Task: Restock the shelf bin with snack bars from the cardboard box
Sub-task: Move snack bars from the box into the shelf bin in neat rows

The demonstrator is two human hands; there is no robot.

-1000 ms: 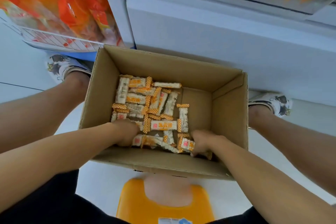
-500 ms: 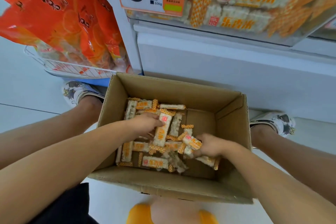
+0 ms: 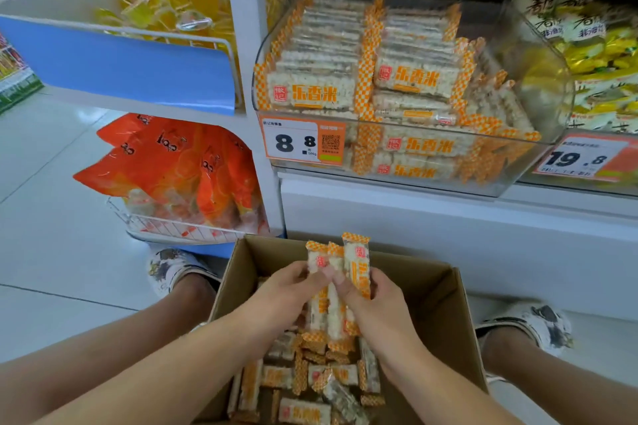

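- Left hand (image 3: 288,290): raised above the cardboard box (image 3: 445,314), forearm entering from the lower left edge of view. Fingers curled round the left side of a bundle of snack bars (image 3: 340,283), thumb pressed on the front of the wrappers.
- Right hand (image 3: 371,304): level with the left, forearm entering from the lower right. Fingers curled round the right side of the same bundle; thumb tip meets the left thumb at the bundle's middle.
- Bundle: several bars held upright between both hands, checkered orange ends showing above the fingers and below the palms. Exact count cannot be told.
- Cardboard box: open on the floor between the person's two feet, flaps up. Loose bars (image 3: 303,386) lie jumbled on its bottom, crowded toward the left wall and near edge.
- Shelf bin (image 3: 511,162): clear plastic, on the shelf above and behind the box. Same bars stacked in rows inside, fuller at the left and back.
- Price tag (image 3: 303,143) reading 8.8 is fixed to the bin's front left corner.
- Orange bags (image 3: 179,166) sit in a wire basket left of the box.
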